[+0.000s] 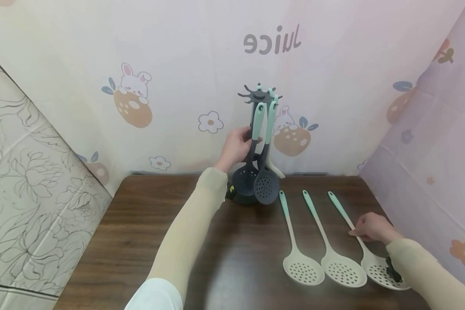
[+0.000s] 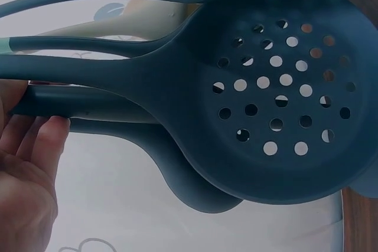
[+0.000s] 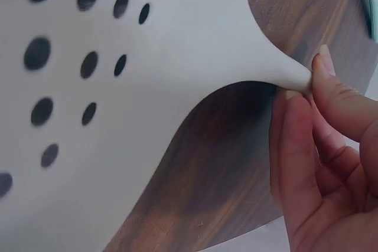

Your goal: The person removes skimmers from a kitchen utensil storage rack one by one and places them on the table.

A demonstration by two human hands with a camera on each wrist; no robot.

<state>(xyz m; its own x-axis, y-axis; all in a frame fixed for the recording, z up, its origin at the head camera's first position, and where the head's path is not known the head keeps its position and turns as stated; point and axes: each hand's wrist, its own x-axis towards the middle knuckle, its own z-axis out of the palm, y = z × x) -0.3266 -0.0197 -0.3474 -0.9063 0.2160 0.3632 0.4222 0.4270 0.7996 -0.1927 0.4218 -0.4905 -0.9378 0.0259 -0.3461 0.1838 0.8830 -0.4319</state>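
My left hand (image 1: pixel 234 148) grips the dark upright post (image 2: pixel 88 103) of a utensil stand (image 1: pixel 258 95) at the table's back edge. Around the post hang dark perforated skimmers with mint handle ends, one skimmer (image 1: pixel 266 189) at the front and another skimmer (image 1: pixel 245 181) beside it. A cream utensil (image 1: pixel 275 168) hangs partly hidden behind them. At the right, my right hand (image 1: pixel 376 228) pinches the handle of a cream skimmer (image 3: pixel 177 57) between thumb and fingers, near its perforated head. My sleeve and a dark wrist strap cover part of that head in the head view.
Two more cream skimmers lie side by side to the left of the pinched one, a middle skimmer (image 1: pixel 342 272) and a left skimmer (image 1: pixel 303 270), mint handle ends pointing back. The brown wooden table (image 1: pixel 139 232) meets a printed curtain (image 1: pixel 178 86) behind and at the right.
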